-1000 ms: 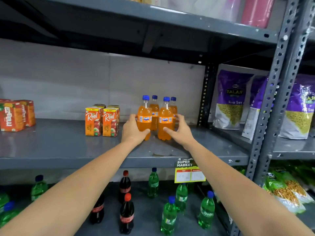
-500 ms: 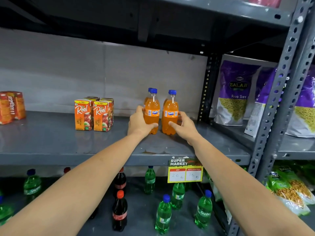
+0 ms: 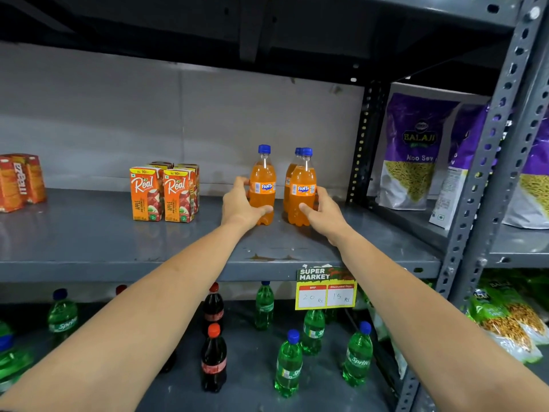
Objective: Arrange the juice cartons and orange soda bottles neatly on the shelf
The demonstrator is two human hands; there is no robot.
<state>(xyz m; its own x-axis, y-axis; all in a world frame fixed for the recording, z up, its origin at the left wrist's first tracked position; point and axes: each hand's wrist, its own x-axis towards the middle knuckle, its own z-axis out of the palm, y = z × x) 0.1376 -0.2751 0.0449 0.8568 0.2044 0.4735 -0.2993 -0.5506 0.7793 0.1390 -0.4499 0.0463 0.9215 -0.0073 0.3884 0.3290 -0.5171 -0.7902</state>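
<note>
Orange soda bottles with blue caps stand on the grey middle shelf point(image 3: 118, 248). My left hand point(image 3: 237, 203) wraps around the left orange soda bottle point(image 3: 263, 179). My right hand point(image 3: 322, 214) grips the front right orange soda bottle point(image 3: 303, 185), and a further bottle point(image 3: 289, 176) stands close behind it. To the left, a tight block of orange apple juice cartons point(image 3: 163, 193) stands upright, apart from both hands.
Orange mango drink cartons point(image 3: 20, 181) sit at the far left of the shelf. Purple snack bags point(image 3: 416, 150) fill the adjoining rack right of the perforated upright point(image 3: 361, 144). Green and dark soda bottles point(image 3: 289, 364) stand on the lower shelf; a price tag point(image 3: 326, 288) hangs at the edge.
The view has shifted right and nearer. The two front bottles now stand further apart, with my hands still around them; my left hand's bottle has moved left.
</note>
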